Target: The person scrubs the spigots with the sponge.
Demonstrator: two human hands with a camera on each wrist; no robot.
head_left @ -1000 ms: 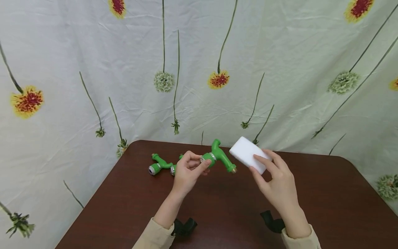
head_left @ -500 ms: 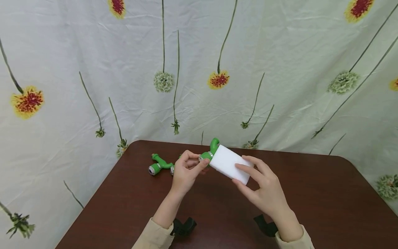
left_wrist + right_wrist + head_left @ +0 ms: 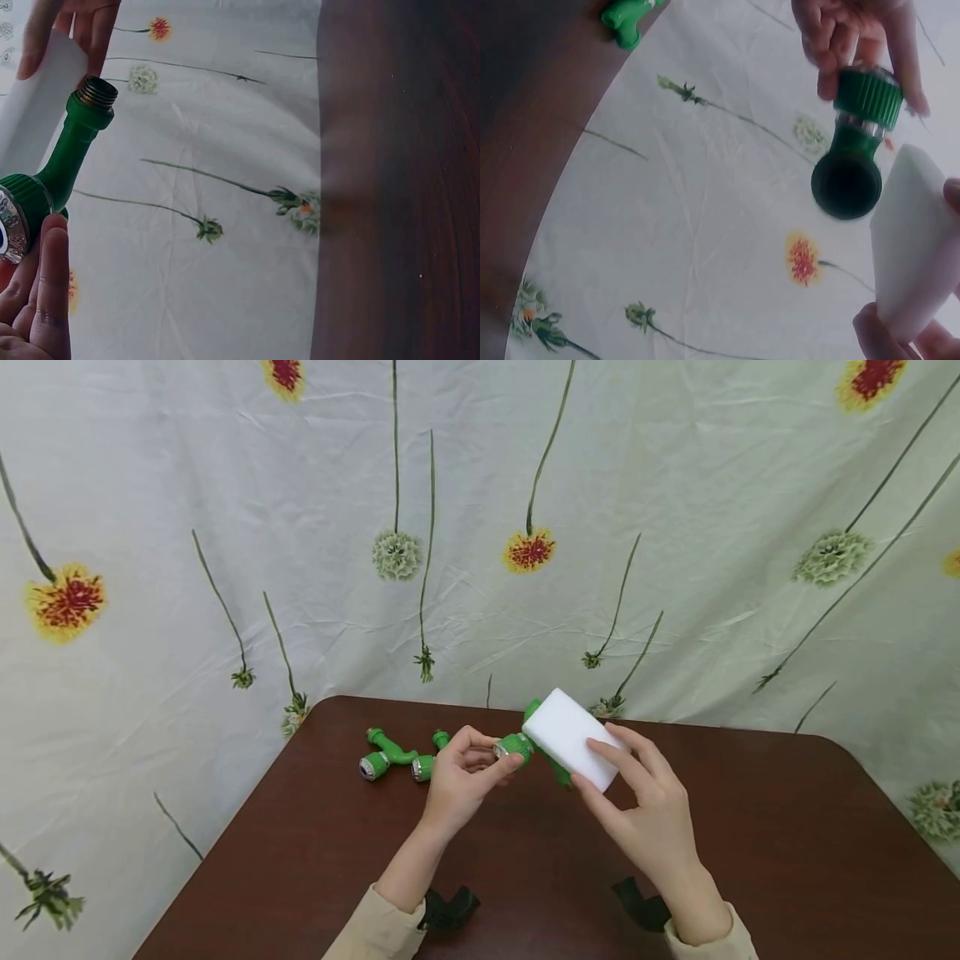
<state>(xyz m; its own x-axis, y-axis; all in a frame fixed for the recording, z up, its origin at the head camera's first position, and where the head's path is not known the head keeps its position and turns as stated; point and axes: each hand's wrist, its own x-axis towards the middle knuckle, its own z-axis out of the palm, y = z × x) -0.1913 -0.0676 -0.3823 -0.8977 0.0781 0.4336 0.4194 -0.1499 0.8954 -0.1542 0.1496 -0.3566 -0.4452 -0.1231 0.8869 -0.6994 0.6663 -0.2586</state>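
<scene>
My left hand [image 3: 457, 785] grips a green tap [image 3: 516, 747] by its ribbed knob with the silver trim, thumb on the near side. Held up over the table, the tap points its brass threaded end [image 3: 99, 91] away from the knob in the left wrist view. A white sponge block [image 3: 573, 739] is pinched by its edges between the thumb and fingers of my right hand [image 3: 652, 810]. From the head, the sponge covers much of the tap's body. In the right wrist view, the sponge's edge is right beside the tap's round open mouth [image 3: 846, 186].
Two more green taps lie on the dark brown table, one at the left [image 3: 386, 756] and another [image 3: 423, 767] partly behind my left hand. A white cloth [image 3: 330, 527] printed with flowers hangs behind the table [image 3: 750, 835]. Black mounts [image 3: 450, 907] show at both wrists.
The sponge has moved left from beside the tap to overlap its body, then slightly up and right. My left hand has shifted a little right with the tap.
</scene>
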